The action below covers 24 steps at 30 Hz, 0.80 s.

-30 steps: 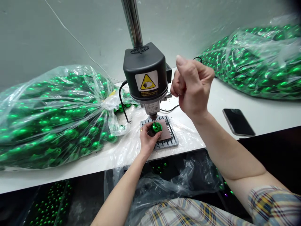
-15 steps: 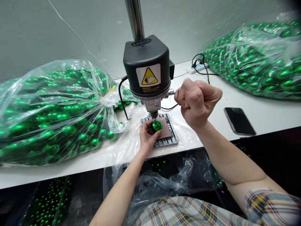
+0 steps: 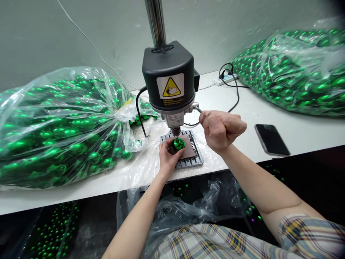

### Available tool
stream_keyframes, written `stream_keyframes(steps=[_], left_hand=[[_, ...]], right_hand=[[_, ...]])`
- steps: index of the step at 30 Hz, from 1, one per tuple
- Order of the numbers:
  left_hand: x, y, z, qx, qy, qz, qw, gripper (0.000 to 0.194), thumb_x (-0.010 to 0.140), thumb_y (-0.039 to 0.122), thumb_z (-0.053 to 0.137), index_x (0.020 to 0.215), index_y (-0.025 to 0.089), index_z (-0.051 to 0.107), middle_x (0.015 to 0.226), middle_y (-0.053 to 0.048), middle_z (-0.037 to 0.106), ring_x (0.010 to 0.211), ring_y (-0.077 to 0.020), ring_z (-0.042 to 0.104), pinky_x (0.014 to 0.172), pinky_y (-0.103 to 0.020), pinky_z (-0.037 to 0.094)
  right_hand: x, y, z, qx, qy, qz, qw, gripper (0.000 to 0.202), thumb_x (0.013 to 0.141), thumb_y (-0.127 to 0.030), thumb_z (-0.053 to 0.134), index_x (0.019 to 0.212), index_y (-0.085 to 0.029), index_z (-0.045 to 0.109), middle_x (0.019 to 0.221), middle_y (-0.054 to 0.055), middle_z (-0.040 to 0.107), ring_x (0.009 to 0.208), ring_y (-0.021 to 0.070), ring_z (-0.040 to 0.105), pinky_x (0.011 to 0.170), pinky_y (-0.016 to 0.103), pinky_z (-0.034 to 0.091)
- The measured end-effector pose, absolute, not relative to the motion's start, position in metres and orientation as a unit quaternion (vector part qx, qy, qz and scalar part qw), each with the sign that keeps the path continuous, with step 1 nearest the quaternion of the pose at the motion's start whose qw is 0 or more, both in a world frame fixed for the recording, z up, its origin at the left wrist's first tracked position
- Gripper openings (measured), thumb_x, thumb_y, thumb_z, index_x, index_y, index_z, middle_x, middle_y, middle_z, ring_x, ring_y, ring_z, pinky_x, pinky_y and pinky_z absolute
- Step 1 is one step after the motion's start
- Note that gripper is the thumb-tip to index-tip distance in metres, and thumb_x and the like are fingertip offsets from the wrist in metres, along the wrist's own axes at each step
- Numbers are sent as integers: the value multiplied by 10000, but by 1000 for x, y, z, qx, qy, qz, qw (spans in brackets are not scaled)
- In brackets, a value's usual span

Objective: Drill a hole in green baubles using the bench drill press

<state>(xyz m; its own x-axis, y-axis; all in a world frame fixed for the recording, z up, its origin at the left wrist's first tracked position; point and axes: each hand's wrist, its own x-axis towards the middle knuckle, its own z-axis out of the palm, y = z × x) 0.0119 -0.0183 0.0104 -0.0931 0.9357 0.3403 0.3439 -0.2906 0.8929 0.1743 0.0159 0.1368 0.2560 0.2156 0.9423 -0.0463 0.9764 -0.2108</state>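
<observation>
My left hand [image 3: 168, 156] grips a shiny green ball [image 3: 179, 144] from the left, thumb and fingers around its side. The ball rests on a pinkish-brown pad [image 3: 189, 145] that lies on the slotted metal base [image 3: 199, 158] of a bench drill press [image 3: 168, 77]. Directly above, the drill's chuck [image 3: 176, 131] and bit point down at the ball's top; I cannot tell how deep the bit is. My right hand [image 3: 222, 129] is closed in a fist around the drill press lever [image 3: 198, 108], whose far end the fingers hide. Dark shavings dot the pad and base.
Clear plastic bags full of green balls lie at the left [image 3: 61, 133] and back right [image 3: 299, 75]. A phone [image 3: 272, 139] rests near the table's right front edge. Behind it sits a power strip [image 3: 225, 80] with black cords. Loose plastic film [image 3: 188, 212] hangs off the front edge.
My right hand has come down and slightly left, lowering the lever. My left hand keeps its hold on the ball under the drill.
</observation>
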Motion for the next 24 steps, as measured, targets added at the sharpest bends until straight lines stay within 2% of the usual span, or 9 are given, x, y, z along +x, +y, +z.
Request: stream_keyframes(steps=[4,6,9,12,14,18,20,22,24], left_hand=[[11,-19,10,605,525,524,290,482,724,275,884,1169,225,705,1142,-73,705,1118,-253,629,1001,-400,501],[11,-17,9,602,529,525,287,467,719,276,886,1150,229,712,1135,-69,709,1125,-255,626,1006,-402,495],[13,-14,10,596,536,523,290,458,708,279,888,1129,230,713,1119,-65,709,1118,-256,627,999,-402,491],[17,-25,20,569,569,522,283,441,687,277,891,1079,211,699,1072,-76,691,1059,-263,639,949,-404,505],[14,-47,33,575,582,511,263,405,686,266,882,1035,213,682,1044,-81,676,1028,-270,641,912,-403,511],[-21,-89,64,709,511,376,306,438,663,347,922,1033,261,703,1011,-70,701,969,-280,647,817,-373,518],[-53,-81,75,721,501,336,341,397,733,412,875,1071,270,721,1031,-73,731,940,-271,667,793,-360,528],[-86,-44,81,673,553,393,295,164,893,394,698,961,248,726,950,-76,740,858,-247,672,780,-356,527],[-113,13,82,634,615,426,197,132,906,284,616,962,230,723,931,-79,734,889,-261,673,874,-394,523]], right_hand=[[175,15,127,-17,-628,53,776,495,844,-51,581,556,-194,205,462,-70,237,384,62,248,419,284,293],[173,14,131,-33,-621,62,780,513,862,-88,594,547,-194,203,450,-68,235,374,63,255,418,293,288],[169,16,159,-135,-561,132,806,588,933,-292,636,526,-194,223,440,-62,216,377,60,237,406,288,244],[165,27,201,-200,-519,234,798,587,895,-506,699,521,-218,350,426,-64,317,364,57,286,366,278,252],[164,36,222,-213,-500,295,786,593,841,-571,736,516,-231,374,416,-69,319,338,50,256,329,285,195],[166,46,232,-220,-491,334,774,554,844,-501,756,538,-231,383,418,-67,321,348,52,265,327,273,165],[166,44,229,-220,-497,341,767,528,868,-452,740,550,-228,383,426,-64,317,363,57,279,336,264,182],[166,41,227,-216,-498,339,768,511,875,-429,731,553,-226,390,434,-62,311,364,58,280,336,263,184],[165,39,228,-211,-493,335,774,508,868,-418,735,547,-226,393,437,-62,302,357,58,279,329,266,175]])
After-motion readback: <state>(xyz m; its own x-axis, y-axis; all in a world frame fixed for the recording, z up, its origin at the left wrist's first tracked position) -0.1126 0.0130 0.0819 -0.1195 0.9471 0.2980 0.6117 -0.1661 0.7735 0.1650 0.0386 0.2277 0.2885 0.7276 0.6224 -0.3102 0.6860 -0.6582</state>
